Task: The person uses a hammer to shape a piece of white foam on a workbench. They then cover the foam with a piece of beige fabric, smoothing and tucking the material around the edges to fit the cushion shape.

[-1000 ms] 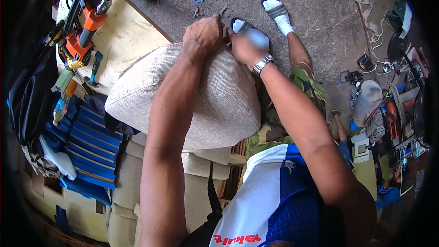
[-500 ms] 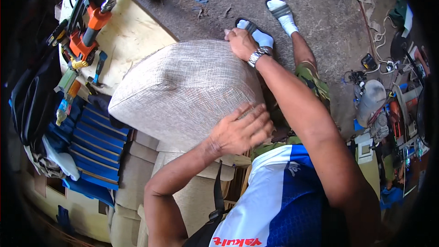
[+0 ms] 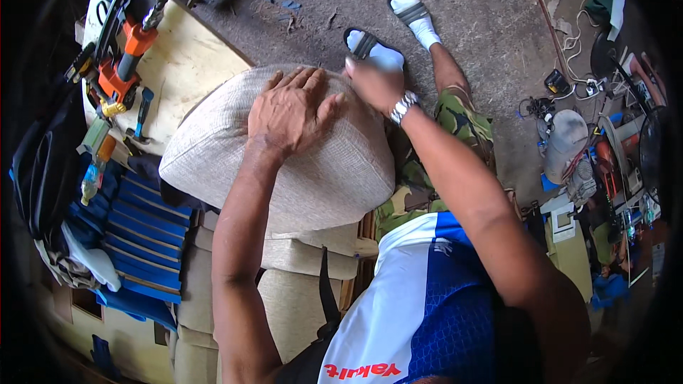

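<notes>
A light grey woven-fabric cushion (image 3: 284,185), thick and boxy with rounded corners, stands in front of me. My left hand (image 3: 288,112) lies on its upper face with the fingers spread and pointing away from me. At the cushion's far right corner is my right hand (image 3: 377,85), smeared by motion, with a metal-banded watch (image 3: 404,107) on the wrist. Whether its fingers grip the cushion's edge cannot be made out.
A pale wooden tabletop (image 3: 186,50) at upper left bears an orange power drill (image 3: 131,57) and a hammer (image 3: 144,114). Blue slats (image 3: 146,224) and beige upholstered cushions (image 3: 295,306) are at lower left. Tools and a grey cylinder (image 3: 567,141) crowd the right side.
My left hand has moved from the cushion's near right side up and left onto its upper face. The right hand has shifted slightly. The whole view has drifted a little left.
</notes>
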A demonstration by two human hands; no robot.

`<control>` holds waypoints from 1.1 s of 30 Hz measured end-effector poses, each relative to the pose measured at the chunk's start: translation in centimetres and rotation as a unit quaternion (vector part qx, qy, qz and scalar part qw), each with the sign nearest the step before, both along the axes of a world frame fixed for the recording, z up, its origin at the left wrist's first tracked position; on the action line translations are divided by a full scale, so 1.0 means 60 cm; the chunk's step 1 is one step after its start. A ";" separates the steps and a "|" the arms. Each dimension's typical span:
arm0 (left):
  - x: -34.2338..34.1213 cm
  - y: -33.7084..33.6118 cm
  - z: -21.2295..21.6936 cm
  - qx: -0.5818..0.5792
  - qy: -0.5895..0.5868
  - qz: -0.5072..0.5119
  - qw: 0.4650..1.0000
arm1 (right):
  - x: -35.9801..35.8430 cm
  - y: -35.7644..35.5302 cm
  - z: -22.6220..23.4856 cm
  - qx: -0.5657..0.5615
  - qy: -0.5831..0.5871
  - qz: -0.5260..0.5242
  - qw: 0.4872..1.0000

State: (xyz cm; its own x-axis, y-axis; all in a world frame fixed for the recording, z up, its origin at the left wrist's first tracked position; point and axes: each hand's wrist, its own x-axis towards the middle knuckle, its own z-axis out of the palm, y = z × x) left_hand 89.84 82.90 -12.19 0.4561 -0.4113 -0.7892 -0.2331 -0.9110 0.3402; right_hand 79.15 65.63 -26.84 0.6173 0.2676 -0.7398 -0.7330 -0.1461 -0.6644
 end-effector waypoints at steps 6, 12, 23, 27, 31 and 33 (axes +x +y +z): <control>0.026 -0.006 -0.013 -0.024 0.061 0.030 0.997 | -0.030 0.026 -0.025 -0.161 0.068 -0.002 0.985; 0.012 0.002 0.004 -0.092 -0.056 0.041 0.993 | -0.030 0.022 -0.058 -0.076 0.058 0.052 0.994; -0.384 0.021 0.053 0.184 -0.396 0.582 0.686 | 0.140 0.086 0.018 0.073 0.031 0.305 0.949; -0.464 -0.002 0.049 0.208 -0.387 0.532 0.724 | 0.132 0.041 0.081 -0.031 0.044 0.323 0.945; -0.515 -0.046 0.061 0.182 -0.365 0.487 0.773 | 0.026 -0.058 0.107 -0.102 0.049 0.260 0.959; -0.490 -0.052 0.066 0.116 -0.348 0.406 0.837 | -0.027 -0.093 0.111 -0.108 0.031 0.224 0.968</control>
